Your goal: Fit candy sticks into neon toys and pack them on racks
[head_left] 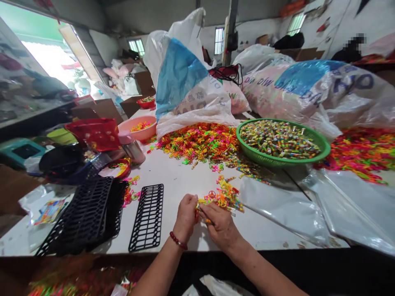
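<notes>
My left hand [186, 214], with a red bead bracelet [178, 241] at its wrist, is closed in a pinch at the table's front. My right hand [219, 224] meets it there, fingers pressed together. Between the fingertips shows a small yellow plastic piece [201, 202]; the fingers hide most of it. Just beyond the hands lies a small pile of bright plastic pieces [225, 193], mixed with short striped tubes. To the left, a black plastic grid rack [146, 217] lies flat, its slots bare.
More black racks [83, 209] are stacked at left. Behind, a big heap of coloured pieces [197, 144] spills from a white-and-blue sack [185, 78]. A green basket [327, 150] holds striped tubes. Clear plastic bags [284, 205] lie at right. A metal-bodied container [132, 150] stands at left.
</notes>
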`<state>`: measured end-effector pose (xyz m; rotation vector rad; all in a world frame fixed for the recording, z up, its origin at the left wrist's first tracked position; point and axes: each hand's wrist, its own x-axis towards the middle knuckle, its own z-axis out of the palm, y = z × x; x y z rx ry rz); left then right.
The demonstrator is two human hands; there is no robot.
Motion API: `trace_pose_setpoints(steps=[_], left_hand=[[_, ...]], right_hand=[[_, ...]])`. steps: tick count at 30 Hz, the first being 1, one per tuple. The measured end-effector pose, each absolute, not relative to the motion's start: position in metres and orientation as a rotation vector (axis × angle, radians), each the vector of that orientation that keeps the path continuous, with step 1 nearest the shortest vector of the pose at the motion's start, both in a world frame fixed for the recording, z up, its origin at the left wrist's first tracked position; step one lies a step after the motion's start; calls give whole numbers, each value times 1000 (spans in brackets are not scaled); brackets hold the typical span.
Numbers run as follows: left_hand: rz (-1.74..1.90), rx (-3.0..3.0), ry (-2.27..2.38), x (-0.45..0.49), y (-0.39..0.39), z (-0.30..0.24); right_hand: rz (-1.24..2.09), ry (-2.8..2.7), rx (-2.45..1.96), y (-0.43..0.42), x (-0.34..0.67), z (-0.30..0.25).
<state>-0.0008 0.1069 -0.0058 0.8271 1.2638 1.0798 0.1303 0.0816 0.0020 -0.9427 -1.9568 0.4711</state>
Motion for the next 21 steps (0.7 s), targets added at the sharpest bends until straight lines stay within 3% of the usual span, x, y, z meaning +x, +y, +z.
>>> trace_pose_setpoints(steps=[9,15,21], left_hand=[[822,1816,1882,-21,235,-5],[848,1852,1834,-27,309,-15],[953,1587,1832,-39,285,-32]], right_hand=[[477,-2013,-1266,88,163,-10],[605,-2055,-1227,73,168,-5],[866,-1951,-1222,78,171,-1]])
